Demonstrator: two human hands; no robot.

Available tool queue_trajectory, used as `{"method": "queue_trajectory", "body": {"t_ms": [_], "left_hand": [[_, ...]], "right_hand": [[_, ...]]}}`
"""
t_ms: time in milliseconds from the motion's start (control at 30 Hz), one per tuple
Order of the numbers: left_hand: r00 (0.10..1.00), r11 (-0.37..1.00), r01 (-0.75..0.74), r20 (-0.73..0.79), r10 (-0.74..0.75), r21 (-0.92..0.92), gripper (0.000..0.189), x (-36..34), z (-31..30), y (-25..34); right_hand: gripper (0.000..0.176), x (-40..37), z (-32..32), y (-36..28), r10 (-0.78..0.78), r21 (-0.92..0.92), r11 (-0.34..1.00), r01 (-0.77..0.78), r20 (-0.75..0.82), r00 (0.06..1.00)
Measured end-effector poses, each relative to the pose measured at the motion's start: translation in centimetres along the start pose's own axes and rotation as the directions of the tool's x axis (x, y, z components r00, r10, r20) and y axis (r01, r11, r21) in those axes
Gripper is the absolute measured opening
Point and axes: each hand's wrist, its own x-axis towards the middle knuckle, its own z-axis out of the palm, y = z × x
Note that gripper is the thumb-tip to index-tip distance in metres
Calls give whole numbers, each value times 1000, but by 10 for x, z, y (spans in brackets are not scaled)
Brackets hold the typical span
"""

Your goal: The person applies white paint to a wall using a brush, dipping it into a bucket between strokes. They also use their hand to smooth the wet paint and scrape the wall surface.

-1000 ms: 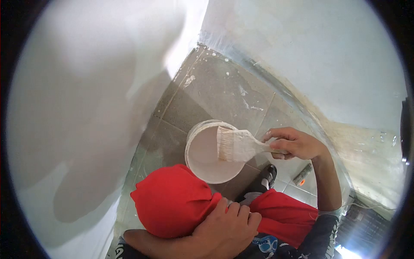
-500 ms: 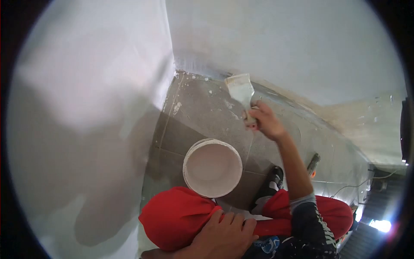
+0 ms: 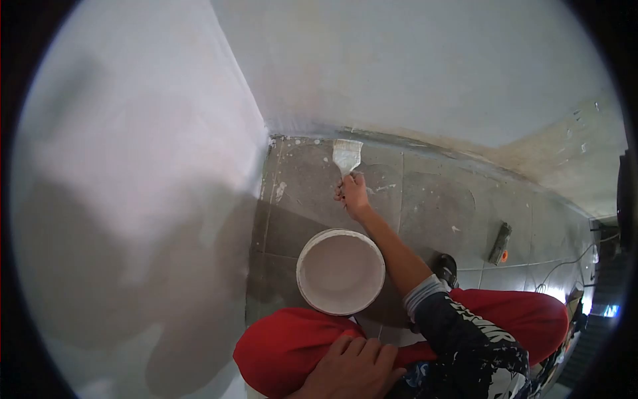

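Note:
My right hand is stretched out low and grips the handle of a wide paintbrush, whose white-coated bristles touch the base of the far wall where it meets the tiled floor. My left hand rests on my left knee, which is covered in red cloth. A round white bucket of white paint stands on the floor between my knees and the brush, just left of my right forearm.
A white wall rises on the left and meets the far wall in a corner. The grey floor tiles carry paint spatters. A small roller or tool with an orange spot lies to the right. My shoe is by the bucket.
My right hand lifted the brush out of the bucket and carried it away to the foot of the far wall. The view tilted up; my left hand stayed on the knee.

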Motion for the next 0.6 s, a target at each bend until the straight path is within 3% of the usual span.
{"method": "queue_trajectory", "body": {"t_ms": [300, 433, 533, 600], "left_hand": [[995, 998, 59, 81, -57, -19, 37, 2, -6, 6], [992, 996, 79, 105, -74, -45, 38, 2, -7, 5], [992, 995, 79, 105, -73, -53, 38, 3, -7, 3], [993, 995, 78, 95, -72, -62, 38, 2, -8, 2]], "right_hand": [[14, 19, 58, 5, -9, 56, 998, 15, -96, 995], [18, 18, 46, 23, 29, 51, 998, -27, -40, 999], [13, 11, 34, 35, -37, 45, 998, 43, -124, 992], [14, 10, 24, 31, -31, -107, 994, 14, -158, 987]]}}
